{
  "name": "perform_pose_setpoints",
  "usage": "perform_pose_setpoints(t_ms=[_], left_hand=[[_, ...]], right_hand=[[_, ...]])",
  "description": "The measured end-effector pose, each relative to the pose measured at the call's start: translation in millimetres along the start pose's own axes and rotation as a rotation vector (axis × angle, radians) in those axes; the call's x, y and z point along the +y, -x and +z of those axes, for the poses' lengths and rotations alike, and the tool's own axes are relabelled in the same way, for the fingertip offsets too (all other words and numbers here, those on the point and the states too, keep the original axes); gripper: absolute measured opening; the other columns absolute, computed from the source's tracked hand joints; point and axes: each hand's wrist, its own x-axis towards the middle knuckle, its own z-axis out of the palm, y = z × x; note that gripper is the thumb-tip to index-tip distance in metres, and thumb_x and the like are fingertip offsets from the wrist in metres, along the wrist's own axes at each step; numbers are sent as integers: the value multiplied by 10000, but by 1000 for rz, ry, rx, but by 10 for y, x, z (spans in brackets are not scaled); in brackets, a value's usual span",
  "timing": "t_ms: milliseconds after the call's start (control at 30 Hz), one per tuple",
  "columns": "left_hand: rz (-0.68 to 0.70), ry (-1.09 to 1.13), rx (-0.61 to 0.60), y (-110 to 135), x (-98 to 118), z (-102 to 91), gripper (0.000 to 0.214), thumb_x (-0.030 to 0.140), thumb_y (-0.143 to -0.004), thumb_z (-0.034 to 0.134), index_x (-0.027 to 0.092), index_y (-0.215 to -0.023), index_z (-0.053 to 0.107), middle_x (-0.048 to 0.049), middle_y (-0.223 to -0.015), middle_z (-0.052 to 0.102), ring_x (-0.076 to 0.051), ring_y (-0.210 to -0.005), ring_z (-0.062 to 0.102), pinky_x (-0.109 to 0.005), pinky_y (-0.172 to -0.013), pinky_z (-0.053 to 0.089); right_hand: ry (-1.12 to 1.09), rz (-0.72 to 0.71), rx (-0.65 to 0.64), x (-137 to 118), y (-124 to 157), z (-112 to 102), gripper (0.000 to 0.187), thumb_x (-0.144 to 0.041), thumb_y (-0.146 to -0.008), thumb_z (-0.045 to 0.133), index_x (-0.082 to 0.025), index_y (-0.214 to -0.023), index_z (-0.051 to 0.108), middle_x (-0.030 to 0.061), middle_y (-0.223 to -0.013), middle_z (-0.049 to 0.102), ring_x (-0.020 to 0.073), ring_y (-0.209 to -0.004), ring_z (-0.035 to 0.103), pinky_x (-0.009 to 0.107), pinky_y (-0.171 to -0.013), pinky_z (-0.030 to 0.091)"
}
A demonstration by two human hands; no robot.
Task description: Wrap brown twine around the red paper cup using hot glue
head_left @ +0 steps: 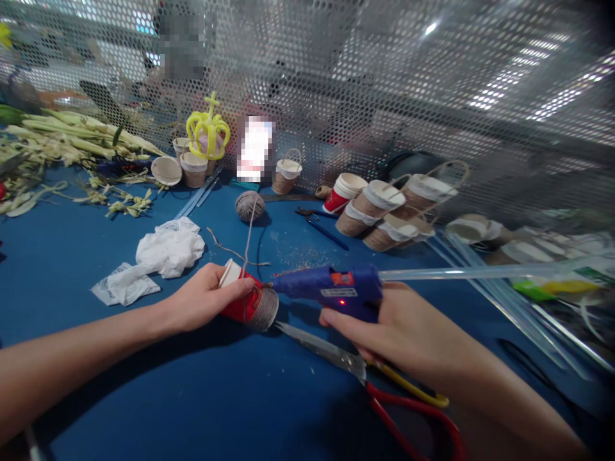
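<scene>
My left hand [211,294] is closed round a red paper cup [235,306], tilted on its side. Grey twine [265,312] is wound about the cup's base end, and a strand runs from it up to a ball of twine [249,206]. In my right hand [369,320] is a blue hot glue gun [321,288] with its red light lit. The gun's nozzle is at the cup's side, just above the wound twine; whether it touches I cannot tell. A long clear glue stick [461,271] sticks out of its back. Scissors [331,349] lie open below the gun.
White crumpled plastic [168,248] lies left of the cup. Behind are pliers [319,227], several twine-wrapped cups [377,205], a yellow crown [208,131] and a lit phone [254,148] before a perforated metal screen [307,83]. Loose glue sticks [509,307] lie at right, dried husks [67,137] at left.
</scene>
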Motion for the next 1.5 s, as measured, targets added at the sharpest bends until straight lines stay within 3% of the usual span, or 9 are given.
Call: perform_pose_setpoints(t_ms=[200,333,500,667,900,1033,1200,1300,1500], left_hand=[[1,22,-8,5,2,-9,329,411,-755,481,116,-633,563,38,-532,419,-75,-486,297,-204,-447,209],[21,20,7,-3,-4,-12,328,408,-747,487,137,-564,511,56,-495,373,-70,-460,259,-207,-436,204],[19,7,2,-6,6,-3,311,396,-748,480,134,-590,540,53,-502,398,-73,-463,278,-204,-443,213],[25,6,16,-16,-6,-7,332,398,-751,484,143,-538,487,59,-485,366,-70,-454,261,-202,-438,208],[12,22,15,-15,-6,0,329,418,-743,487,124,-614,558,43,-511,412,-79,-472,299,-204,-445,209],[12,12,38,-11,-10,10,341,432,-736,491,132,-575,519,42,-509,410,-81,-475,314,-203,-454,225],[71,22,36,-6,-38,22,357,448,-740,481,127,-591,528,29,-541,445,-86,-500,345,-200,-471,255],[102,21,35,-6,-58,35,358,450,-740,481,123,-603,528,26,-551,443,-89,-513,348,-200,-474,256],[136,5,12,5,-56,60,357,442,-750,458,128,-582,488,35,-539,397,-78,-499,301,-203,-465,234]], right_hand=[[-96,48,-101,25,20,2,181,-295,-720,514,-200,-571,474,-55,-406,455,84,-339,393,195,-304,281],[-17,-15,-8,41,-1,3,188,-289,-707,529,-204,-550,468,-51,-390,449,93,-344,402,213,-329,307],[-28,-26,-67,76,0,11,236,-303,-715,524,-206,-513,450,-43,-394,450,94,-337,393,216,-306,295],[44,-101,26,93,0,13,193,-294,-702,538,-209,-543,467,-46,-384,443,98,-344,399,222,-340,322],[-105,47,-80,77,27,-23,210,-325,-698,566,-200,-545,493,-42,-380,477,92,-318,415,208,-300,294],[-186,49,-6,122,-40,-110,281,-327,-678,611,-186,-483,465,-33,-386,486,78,-343,434,206,-363,356],[-393,41,353,379,-299,-114,142,-258,-669,646,-167,-724,552,8,-662,611,103,-576,550,207,-530,440],[-312,207,369,533,-506,-35,164,-275,-786,525,-158,-671,514,22,-633,583,82,-515,517,198,-473,421],[-228,325,321,738,-847,141,288,-323,-844,449,-153,-613,475,-24,-471,501,69,-378,466,208,-398,406]])
